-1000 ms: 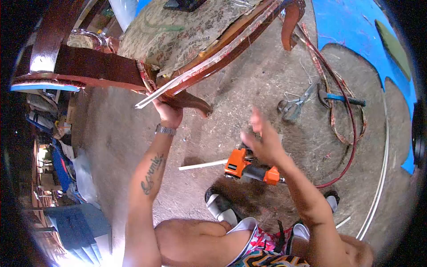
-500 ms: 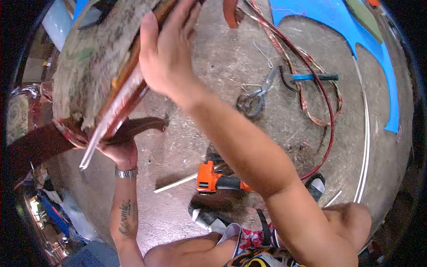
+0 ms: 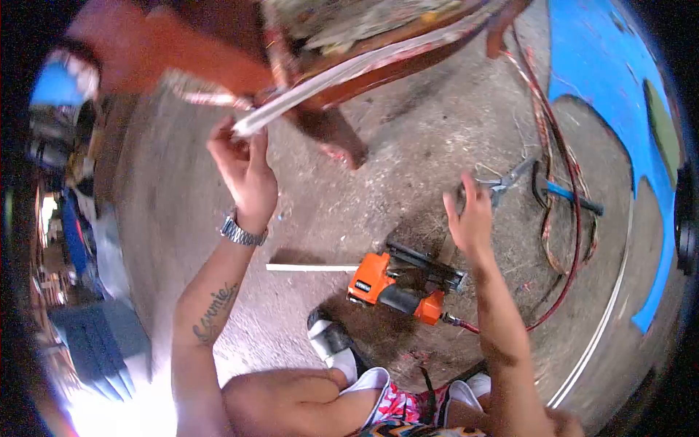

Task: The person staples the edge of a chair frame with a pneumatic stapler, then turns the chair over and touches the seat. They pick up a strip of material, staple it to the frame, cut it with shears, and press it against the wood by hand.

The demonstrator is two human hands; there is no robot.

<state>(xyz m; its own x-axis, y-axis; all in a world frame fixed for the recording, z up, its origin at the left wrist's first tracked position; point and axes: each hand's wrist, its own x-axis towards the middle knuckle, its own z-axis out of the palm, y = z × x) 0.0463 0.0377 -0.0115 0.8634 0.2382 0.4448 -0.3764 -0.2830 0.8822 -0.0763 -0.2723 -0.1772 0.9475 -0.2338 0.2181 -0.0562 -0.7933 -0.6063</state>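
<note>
My left hand [image 3: 246,178] has its fingers closed around the loose end of a pale, shiny trim strip [image 3: 306,91]. That strip runs along the edge of a reddish-brown wooden furniture frame [image 3: 371,84], which has worn, fibrous padding [image 3: 357,29] inside it. Over the floor my right hand [image 3: 473,218] is held open with fingers apart, holding nothing. Right beside its fingertips are scissors [image 3: 510,175], their handles partly hidden by the hand. An orange and black pneumatic stapler [image 3: 397,291] lies below and left of that hand.
A red air hose [image 3: 580,226] curves from the stapler up the right side. Near the scissors lies a hammer with a blue handle [image 3: 571,195]. Blue sheet material [image 3: 593,51] and long white strips [image 3: 601,317] are at right; a short white strip [image 3: 309,267] touches the stapler.
My right hand has left the furniture frame and come down toward the scissors. My left hand now grips the strip's end. The view has turned, shifting the frame upward and the stapler right.
</note>
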